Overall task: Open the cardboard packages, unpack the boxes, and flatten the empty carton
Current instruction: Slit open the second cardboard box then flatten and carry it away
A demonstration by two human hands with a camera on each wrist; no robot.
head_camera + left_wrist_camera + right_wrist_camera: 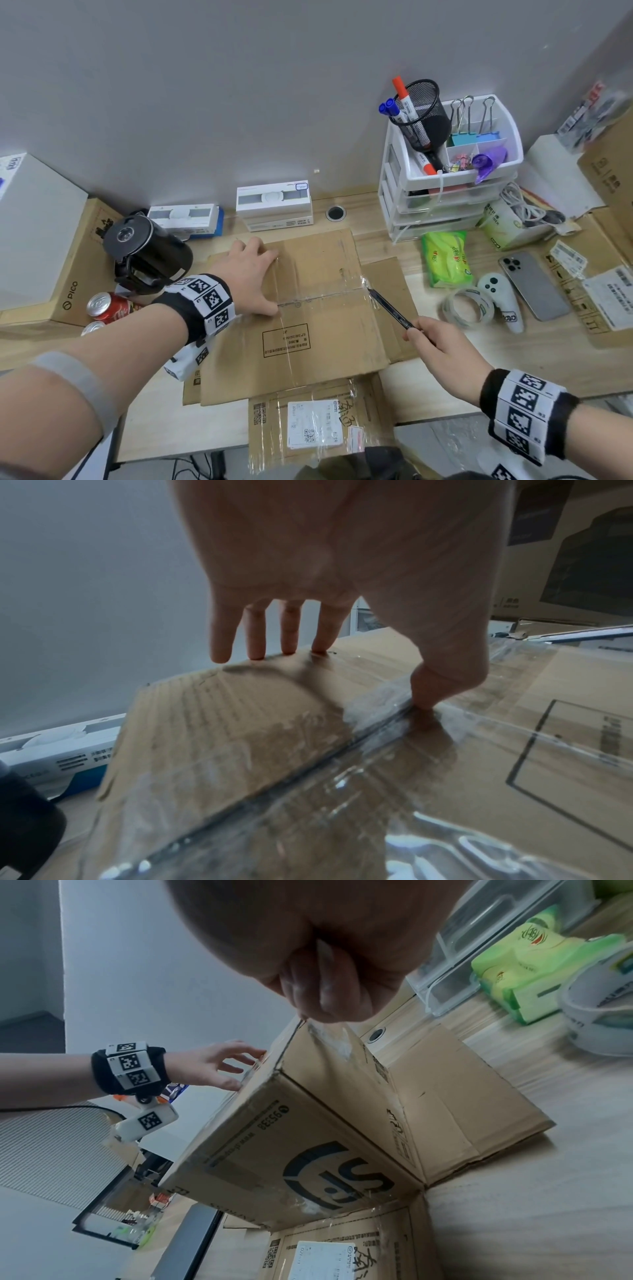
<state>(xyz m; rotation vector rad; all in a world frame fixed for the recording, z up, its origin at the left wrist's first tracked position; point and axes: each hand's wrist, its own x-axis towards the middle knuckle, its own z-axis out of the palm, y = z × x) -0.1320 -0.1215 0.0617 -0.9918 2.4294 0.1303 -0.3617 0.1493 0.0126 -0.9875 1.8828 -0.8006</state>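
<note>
A brown cardboard carton (318, 308) stands on the desk with its taped face up and its lower flaps spread out around it. Clear tape (322, 295) runs along the middle seam. My left hand (253, 274) lies on the carton's left part, fingers straight, fingertips (287, 649) at the far edge and thumb (424, 696) pressing on the seam. My right hand (435, 342) grips a black pen (390, 310), whose tip meets the tape at the carton's right edge. The carton's printed side (308, 1156) fills the right wrist view, where the pen is mostly hidden behind my fingers.
Two white product boxes (274, 205) sit by the wall. A black kettle (144, 250) and soda cans (109, 306) crowd the left. A white drawer organiser (445, 178), green tissue pack (448, 257), tape roll (466, 306), controller (500, 298) and phone (534, 284) lie right.
</note>
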